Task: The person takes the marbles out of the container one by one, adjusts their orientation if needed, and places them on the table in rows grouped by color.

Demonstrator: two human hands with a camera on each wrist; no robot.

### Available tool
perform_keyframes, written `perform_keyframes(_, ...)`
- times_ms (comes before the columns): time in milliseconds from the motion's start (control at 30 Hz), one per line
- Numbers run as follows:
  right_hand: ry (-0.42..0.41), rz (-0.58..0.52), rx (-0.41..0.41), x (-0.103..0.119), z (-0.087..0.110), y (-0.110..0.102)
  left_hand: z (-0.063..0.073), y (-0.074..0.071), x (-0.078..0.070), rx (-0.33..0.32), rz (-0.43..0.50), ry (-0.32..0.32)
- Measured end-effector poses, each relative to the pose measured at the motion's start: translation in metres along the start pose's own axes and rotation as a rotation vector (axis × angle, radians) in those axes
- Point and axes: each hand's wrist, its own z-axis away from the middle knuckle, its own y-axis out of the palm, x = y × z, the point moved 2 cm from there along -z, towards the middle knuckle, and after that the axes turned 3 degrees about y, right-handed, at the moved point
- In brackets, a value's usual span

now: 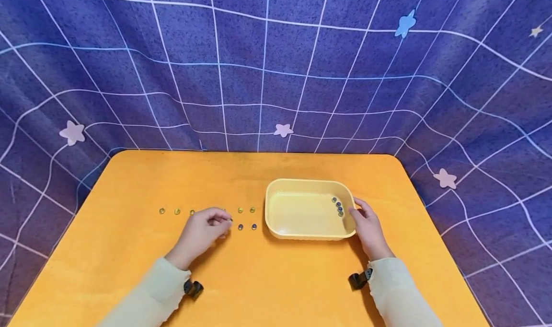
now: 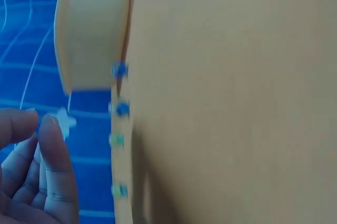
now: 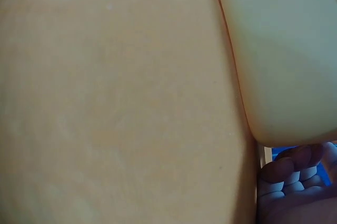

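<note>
My left hand (image 1: 204,233) hovers over the table's left half, thumb and index finger pinching a small dark glass marble (image 1: 230,220) at their tips. In the left wrist view the marble is mostly hidden by the fingertips. Beside that hand, two blue marbles (image 1: 247,227) form a short near row. Behind it, several yellow-green marbles (image 1: 177,212) make a longer row, partly covered by the hand. My right hand (image 1: 368,228) grips the right end of a pale yellow plastic tub (image 1: 308,236), thumb at the rim and fingers outside. Several dark marbles (image 1: 339,207) lie inside near that end.
An orange-yellow table (image 1: 267,284) stretches under everything. A blue curtain (image 1: 241,87) with white lines and stars hangs along its back and sides. Each wrist wears a black camera (image 1: 359,280) over a pale sleeve.
</note>
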Motion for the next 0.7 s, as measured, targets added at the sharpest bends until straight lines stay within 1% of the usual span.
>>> perform_keyframes(100, -0.002, 0.001, -0.003, 0.0, 0.0, 0.0, 0.002, -0.011, 0.008, -0.015, 0.0, -0.034)
perform_keyframes(200, -0.004, 0.006, -0.007, 0.0, 0.0, 0.0, 0.003, -0.015, 0.012, -0.013, 0.002, -0.046)
perform_keyframes(367, -0.007, 0.017, -0.009, -0.001, 0.0, -0.002, -0.001, -0.011, 0.017, 0.014, 0.012, -0.06)
perform_keyframes(500, -0.005, 0.017, -0.016, 0.0, 0.002, -0.001, -0.004, -0.01, 0.023, 0.043, 0.003, -0.073)
perform_keyframes(700, -0.013, 0.011, -0.009, 0.0, 0.002, -0.001, -0.004, -0.011, 0.03, 0.06, -0.066, -0.097)
